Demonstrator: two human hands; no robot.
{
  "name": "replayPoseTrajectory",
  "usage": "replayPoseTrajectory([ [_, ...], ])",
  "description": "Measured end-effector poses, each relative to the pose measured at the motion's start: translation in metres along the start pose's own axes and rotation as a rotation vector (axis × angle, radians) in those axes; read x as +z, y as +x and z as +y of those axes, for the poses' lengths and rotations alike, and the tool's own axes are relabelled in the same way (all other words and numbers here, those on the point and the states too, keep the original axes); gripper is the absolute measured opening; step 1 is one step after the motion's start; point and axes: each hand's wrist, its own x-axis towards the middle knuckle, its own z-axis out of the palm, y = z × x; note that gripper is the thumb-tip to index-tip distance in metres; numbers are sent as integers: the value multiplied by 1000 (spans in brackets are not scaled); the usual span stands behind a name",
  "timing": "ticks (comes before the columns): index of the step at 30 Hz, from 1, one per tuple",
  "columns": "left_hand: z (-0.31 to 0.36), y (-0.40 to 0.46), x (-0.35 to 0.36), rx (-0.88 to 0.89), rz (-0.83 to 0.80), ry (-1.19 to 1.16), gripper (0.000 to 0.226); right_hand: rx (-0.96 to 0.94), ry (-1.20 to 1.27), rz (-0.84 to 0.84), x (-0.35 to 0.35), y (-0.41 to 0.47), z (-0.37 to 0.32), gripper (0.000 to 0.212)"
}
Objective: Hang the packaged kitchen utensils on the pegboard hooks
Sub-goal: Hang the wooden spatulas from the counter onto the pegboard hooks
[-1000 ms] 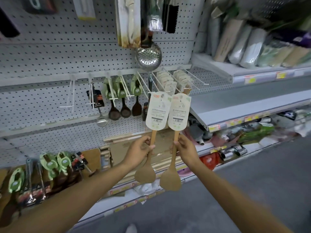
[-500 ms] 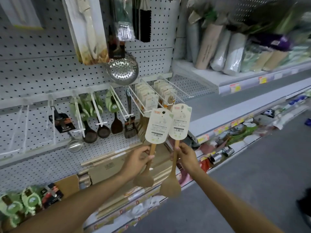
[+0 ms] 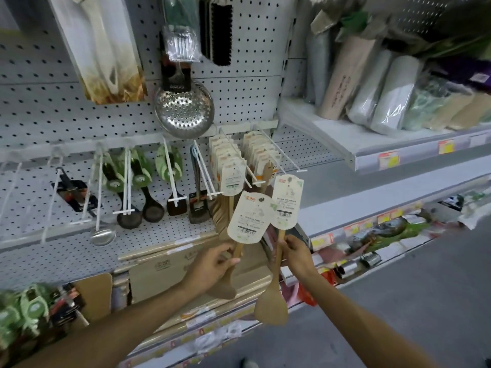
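Note:
My left hand [image 3: 212,269] grips the handle of a wooden spatula whose cream card label [image 3: 249,217] points up. My right hand [image 3: 296,254] holds a second wooden spatula by the handle; its label [image 3: 287,201] is slightly higher and its blade [image 3: 271,308] hangs below my wrist. Both labels sit just below and in front of two white pegboard hooks [image 3: 235,162] [image 3: 276,150] that carry several matching carded spatulas [image 3: 228,166]. The tip of the right-hand label is close to the end of the right hook.
The pegboard [image 3: 53,110] also holds dark ladles [image 3: 152,211] with green cards, a steel skimmer [image 3: 184,110], a steel spoon [image 3: 102,236] and bare hooks [image 3: 53,197] at left. A shelf [image 3: 372,152] with rolled goods juts out at right. Cutting boards [image 3: 164,272] lean below.
The view has shifted closer to the pegboard. Both hands have raised the two spatulas toward the hooks with the matching stock; the right-hand label is now higher than the left.

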Motion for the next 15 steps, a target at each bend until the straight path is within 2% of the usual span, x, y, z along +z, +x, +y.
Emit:
replayPoseTrajectory([
  [4,5,13,19,-26,24,-5,18,-42,-61,-65,-16,24,12,34],
  [12,23,40,49,-41,136,-46,14,-97,-135,-166,-39,67,10,28],
  [15,28,44,60,-55,183,-55,23,-124,-136,-189,-40,85,3,27],
])
